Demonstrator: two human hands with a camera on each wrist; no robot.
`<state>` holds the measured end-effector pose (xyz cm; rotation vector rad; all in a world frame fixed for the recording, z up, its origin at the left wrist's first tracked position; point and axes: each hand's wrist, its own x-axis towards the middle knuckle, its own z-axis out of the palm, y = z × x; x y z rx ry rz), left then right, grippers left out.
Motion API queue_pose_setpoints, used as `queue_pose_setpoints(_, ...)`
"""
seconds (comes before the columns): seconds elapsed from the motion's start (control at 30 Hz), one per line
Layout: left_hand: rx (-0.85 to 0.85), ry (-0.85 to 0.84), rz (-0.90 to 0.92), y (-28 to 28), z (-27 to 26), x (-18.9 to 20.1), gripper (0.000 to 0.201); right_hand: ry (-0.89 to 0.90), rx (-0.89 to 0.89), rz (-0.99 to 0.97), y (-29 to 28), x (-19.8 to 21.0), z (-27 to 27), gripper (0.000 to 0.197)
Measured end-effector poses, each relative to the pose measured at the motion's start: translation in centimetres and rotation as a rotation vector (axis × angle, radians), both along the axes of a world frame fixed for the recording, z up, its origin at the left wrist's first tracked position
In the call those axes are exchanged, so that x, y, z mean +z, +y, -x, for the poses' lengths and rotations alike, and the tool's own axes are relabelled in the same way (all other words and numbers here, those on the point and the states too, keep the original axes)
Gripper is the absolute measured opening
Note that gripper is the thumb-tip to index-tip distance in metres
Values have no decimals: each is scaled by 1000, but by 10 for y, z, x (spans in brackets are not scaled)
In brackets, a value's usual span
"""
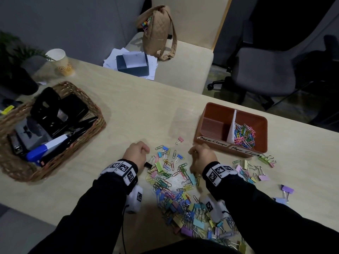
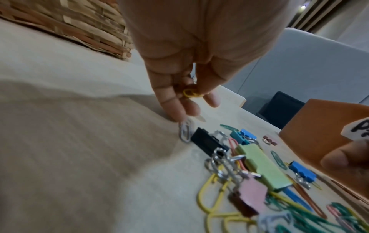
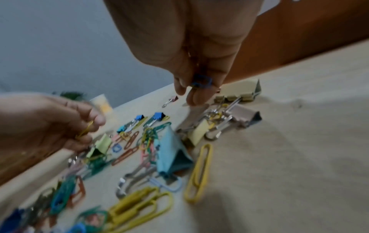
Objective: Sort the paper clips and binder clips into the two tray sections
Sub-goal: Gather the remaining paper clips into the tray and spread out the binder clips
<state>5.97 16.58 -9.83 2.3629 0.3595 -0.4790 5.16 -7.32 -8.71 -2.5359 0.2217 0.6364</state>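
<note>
A mixed pile of coloured paper clips and binder clips (image 1: 176, 182) lies on the table in front of me. My left hand (image 1: 136, 154) hovers at the pile's left edge, fingers curled round a yellow paper clip (image 2: 190, 93); a silver paper clip (image 2: 185, 131) and a black binder clip (image 2: 207, 144) lie just below its fingertips. My right hand (image 1: 201, 158) is above the pile's right side and pinches a blue paper clip (image 3: 201, 82). The brown two-section tray (image 1: 205, 123) stands at the right; its right section holds several paper clips (image 1: 244, 134), its left section looks bare.
A wicker basket (image 1: 95, 110) with a stapler and office tools sits at the left. A paper cup (image 1: 60, 62) stands at the back left. More binder clips (image 1: 256, 173) lie scattered right of the tray's front. A bag (image 1: 157, 33) and papers rest on a chair behind.
</note>
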Motion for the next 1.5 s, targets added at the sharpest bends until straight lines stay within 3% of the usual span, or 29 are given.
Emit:
queue_pose_setpoints(0.13,-24,20,12,-13,3,2,28,20,27,-53,5,4,2,27)
queue_pose_setpoints(0.23,-118,-13,-43,-20,-4,6,20,0,167,-40,17,11,4,16)
queue_pose_setpoints(0.4,-323,9,-166,-23,-20,4,38,-25,443,114,34,8,-5,42)
queue_pose_setpoints(0.63,-398,-16,-309,-36,-26,12,22,-5,601,242,39,0,-11,48)
queue_pose_setpoints(0.77,-432,-26,-283,-37,-18,12,23,-26,592,284,31,1,-11,25)
queue_pose_setpoints(1.07,-469,-12,-283,-28,-11,8,35,48,581,318,20,9,-10,26)
queue_pose_setpoints(1.23,-373,-89,-300,-25,-11,9,53,8,550,276,24,8,-6,24)
queue_pose_setpoints(1.5,-455,-33,-376,-23,-22,8,18,95,529,282,25,6,-5,23)
